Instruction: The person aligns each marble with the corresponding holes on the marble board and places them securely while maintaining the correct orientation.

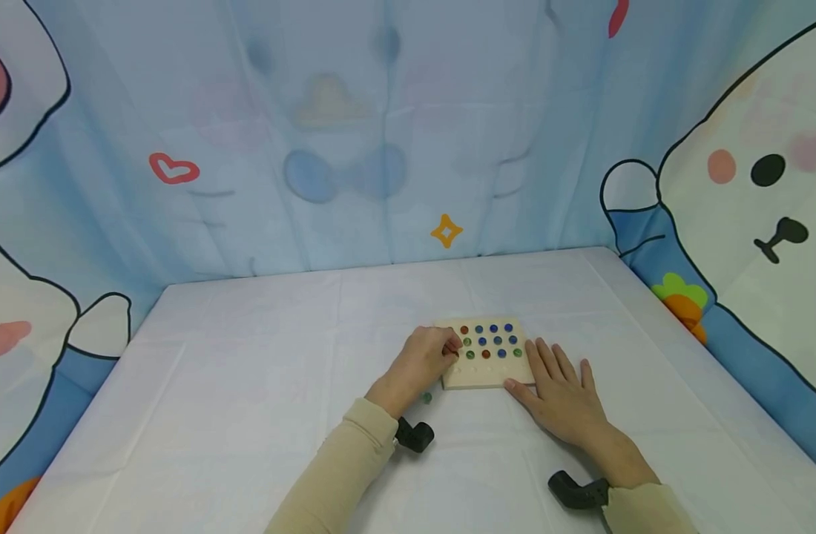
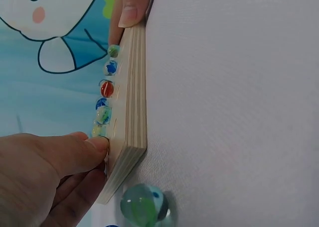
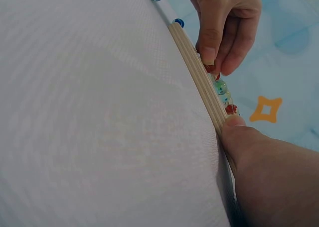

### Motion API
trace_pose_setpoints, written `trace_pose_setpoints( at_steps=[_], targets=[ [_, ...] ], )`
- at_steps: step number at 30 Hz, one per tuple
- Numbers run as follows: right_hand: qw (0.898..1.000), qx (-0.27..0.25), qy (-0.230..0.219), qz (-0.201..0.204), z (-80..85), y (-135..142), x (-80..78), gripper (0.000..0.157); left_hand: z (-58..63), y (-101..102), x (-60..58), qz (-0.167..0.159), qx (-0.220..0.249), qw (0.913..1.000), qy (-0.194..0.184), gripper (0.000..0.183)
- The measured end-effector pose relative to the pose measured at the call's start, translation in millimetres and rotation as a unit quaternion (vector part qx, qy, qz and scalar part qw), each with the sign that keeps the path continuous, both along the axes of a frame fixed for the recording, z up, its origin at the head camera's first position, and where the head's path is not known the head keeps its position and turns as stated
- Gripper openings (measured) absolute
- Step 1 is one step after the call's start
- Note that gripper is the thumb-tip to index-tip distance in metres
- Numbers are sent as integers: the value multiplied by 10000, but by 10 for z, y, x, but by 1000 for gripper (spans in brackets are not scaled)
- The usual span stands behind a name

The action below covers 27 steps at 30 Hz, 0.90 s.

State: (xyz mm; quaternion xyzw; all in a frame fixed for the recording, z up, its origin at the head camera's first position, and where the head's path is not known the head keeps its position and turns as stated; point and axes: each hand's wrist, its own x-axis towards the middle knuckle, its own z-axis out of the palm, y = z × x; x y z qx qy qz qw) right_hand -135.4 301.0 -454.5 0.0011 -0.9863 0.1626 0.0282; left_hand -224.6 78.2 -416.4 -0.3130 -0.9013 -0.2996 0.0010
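A pale wooden board (image 1: 476, 378) lies on the table, its rows of hollows partly filled with red, blue and green glass marbles. At its left edge my left hand (image 1: 416, 367) pinches a red marble (image 3: 210, 67) between thumb and fingers, low over the hollows. My right hand (image 1: 563, 397) rests against the board's right side, fingers stretched out and thumb at the near corner. In the left wrist view, several seated marbles stick up along the board, including a red one (image 2: 107, 89) and a blue one (image 2: 110, 67).
Just off the board's near left corner sits a loose green marble (image 2: 143, 205) on the white cloth (image 1: 248, 415). A blue marble (image 3: 179, 23) shows by the board's end in the right wrist view. Behind the table hangs a printed blue curtain (image 1: 354, 230).
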Motion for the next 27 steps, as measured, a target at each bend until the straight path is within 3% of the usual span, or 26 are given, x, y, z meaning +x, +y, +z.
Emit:
trace_pose_setpoints(
  at_steps=[8, 15, 27],
  targets=[
    [10000, 20, 28, -21, 4, -6, 7, 93, -12, -71, 4, 6, 267, 9988, -411, 21],
    [10000, -17, 45, 9, 3, -6, 14, 92, 7, -200, 7, 33, 434, 9986, -313, 20],
    [10000, 56, 61, -19, -17, 4, 12, 93, 46, -486, 8, 440, 623, 9964, -374, 21]
  ],
)
